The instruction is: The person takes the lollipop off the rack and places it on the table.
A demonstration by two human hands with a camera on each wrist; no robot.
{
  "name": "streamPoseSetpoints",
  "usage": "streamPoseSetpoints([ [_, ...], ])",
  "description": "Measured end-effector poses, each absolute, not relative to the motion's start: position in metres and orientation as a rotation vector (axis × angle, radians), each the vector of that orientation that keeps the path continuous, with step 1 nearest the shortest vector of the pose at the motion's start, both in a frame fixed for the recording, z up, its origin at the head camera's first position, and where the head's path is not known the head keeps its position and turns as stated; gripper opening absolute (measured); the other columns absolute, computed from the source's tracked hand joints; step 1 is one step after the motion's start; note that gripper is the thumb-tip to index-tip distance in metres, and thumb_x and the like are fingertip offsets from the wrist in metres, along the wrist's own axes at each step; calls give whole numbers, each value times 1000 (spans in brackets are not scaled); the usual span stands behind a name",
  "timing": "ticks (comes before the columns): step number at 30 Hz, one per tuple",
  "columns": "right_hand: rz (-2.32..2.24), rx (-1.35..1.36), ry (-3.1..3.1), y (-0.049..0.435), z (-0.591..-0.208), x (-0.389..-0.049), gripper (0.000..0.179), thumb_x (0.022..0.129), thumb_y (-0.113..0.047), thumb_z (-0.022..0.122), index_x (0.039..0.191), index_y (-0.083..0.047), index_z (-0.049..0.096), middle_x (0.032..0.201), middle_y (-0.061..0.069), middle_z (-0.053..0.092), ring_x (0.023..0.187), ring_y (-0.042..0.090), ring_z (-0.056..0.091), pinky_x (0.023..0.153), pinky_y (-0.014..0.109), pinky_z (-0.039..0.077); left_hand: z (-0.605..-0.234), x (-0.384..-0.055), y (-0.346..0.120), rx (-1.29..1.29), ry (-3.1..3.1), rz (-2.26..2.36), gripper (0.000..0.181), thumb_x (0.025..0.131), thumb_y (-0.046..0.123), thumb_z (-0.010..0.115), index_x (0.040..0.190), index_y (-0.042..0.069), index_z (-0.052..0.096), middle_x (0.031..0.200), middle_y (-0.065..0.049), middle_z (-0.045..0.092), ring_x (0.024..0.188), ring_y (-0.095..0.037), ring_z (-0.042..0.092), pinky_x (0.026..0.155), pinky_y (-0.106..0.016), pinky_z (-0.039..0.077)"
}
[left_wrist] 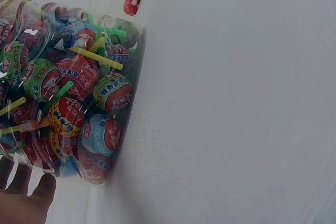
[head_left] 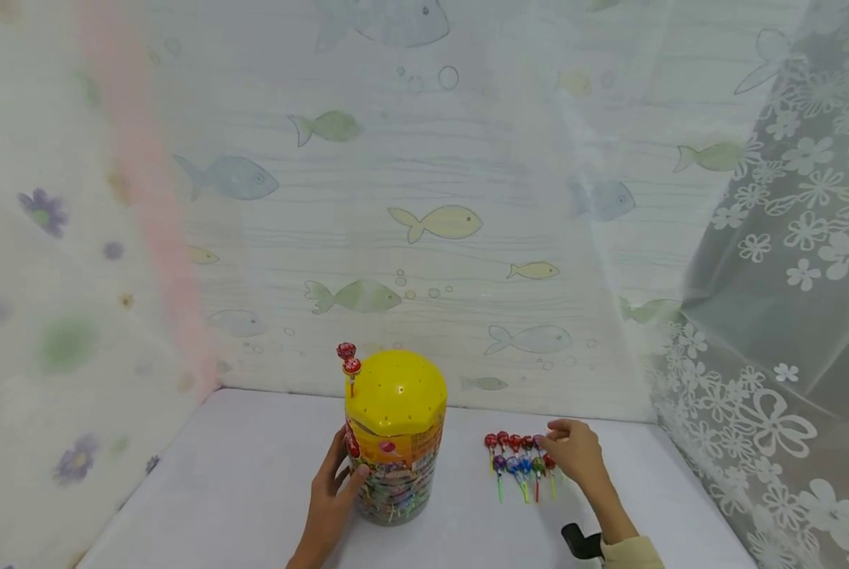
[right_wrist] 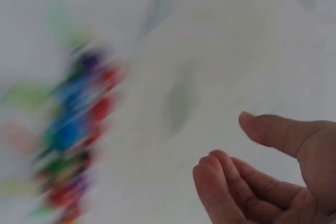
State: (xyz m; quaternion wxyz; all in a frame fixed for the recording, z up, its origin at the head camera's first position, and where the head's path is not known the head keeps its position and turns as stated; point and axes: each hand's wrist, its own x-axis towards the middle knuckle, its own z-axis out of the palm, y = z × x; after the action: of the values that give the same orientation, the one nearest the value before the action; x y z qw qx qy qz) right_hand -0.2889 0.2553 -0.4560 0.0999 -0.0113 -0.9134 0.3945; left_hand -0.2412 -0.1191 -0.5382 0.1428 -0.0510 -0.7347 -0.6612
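A clear jar full of wrapped lollipops stands upright under a yellow domed lid. Two red-wrapped lollipops stick up at the lid's left edge. My left hand grips the jar's left side, thumb in front and fingers round behind; in the left wrist view its fingertips lie against the clear wall. To the right of the jar, lollipops lie in two rows on the table. At the right end of these rows hovers my right hand, thumb and fingers apart with nothing between them.
The table wears a white cover. Behind it hangs a fish-print curtain, with a flower-print sheet on the left and white floral lace on the right. A black strap piece sits by the right wrist.
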Motion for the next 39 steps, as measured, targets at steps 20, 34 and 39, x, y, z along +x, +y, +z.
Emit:
streamPoseSetpoints([
  [20,1575,932,-2316,38,-335,-265,34,93,-13,74,125,-5,68,119,8,72,105,20,70,95,31,59,-536,-243,-119,-133,-2117,-1927,73,103,27,61,164,17,21,167,-14,27,150,-42,31,116,-69,30],
  [34,1669,936,-2250,19,-330,-271,24,95,-11,72,119,-7,70,109,6,75,98,16,71,89,24,60,-538,-242,-119,-150,-2107,-1937,71,104,28,60,163,18,23,167,-13,26,150,-42,29,115,-71,30],
  [39,1723,958,-2127,21,-329,-272,28,99,-11,67,126,-4,65,116,11,71,104,23,70,92,30,60,-538,-242,-119,-141,-2116,-1912,71,103,29,60,163,18,23,167,-11,27,150,-42,31,115,-71,31],
])
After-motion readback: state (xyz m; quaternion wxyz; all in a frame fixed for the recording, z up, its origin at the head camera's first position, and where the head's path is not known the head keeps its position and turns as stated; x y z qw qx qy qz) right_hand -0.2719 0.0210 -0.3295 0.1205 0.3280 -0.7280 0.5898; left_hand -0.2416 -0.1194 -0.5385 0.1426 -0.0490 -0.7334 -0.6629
